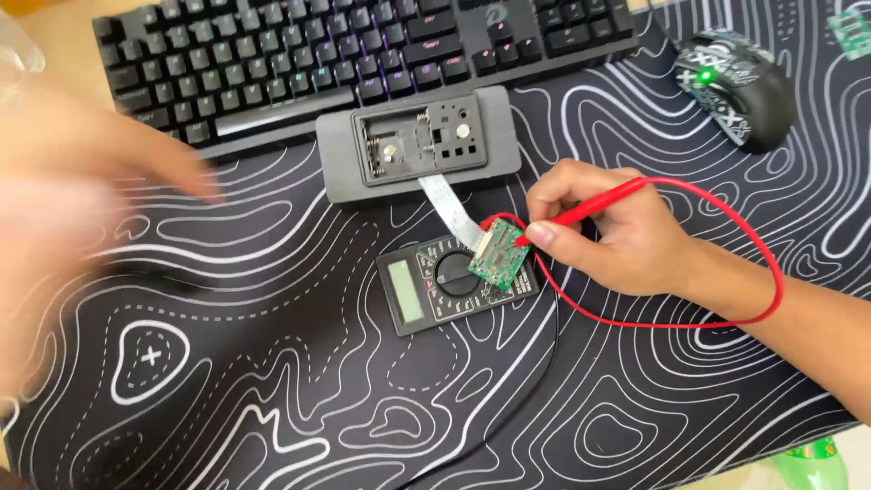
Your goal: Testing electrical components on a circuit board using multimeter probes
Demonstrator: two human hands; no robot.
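My right hand (pixel 610 231) grips a red test probe (pixel 590 209) like a pen, its tip at a small green circuit board (pixel 498 260). The board lies on top of a black multimeter (pixel 454 283) with a dial and a grey display. A white flat ribbon cable (pixel 449 204) runs from the board up to an opened grey device case (pixel 419 142). The probe's red wire (pixel 762 245) loops around my right wrist. My left hand (pixel 82 209) is a large blur at the left, above the mat, fingers spread, holding nothing that I can see.
A black desk mat (pixel 272 390) with white contour lines covers the desk. A black keyboard (pixel 345 54) lies along the back edge, a patterned mouse (pixel 739 86) at the back right. A black wire (pixel 544 363) runs toward the front. Another green board (pixel 853 32) sits at the far right corner.
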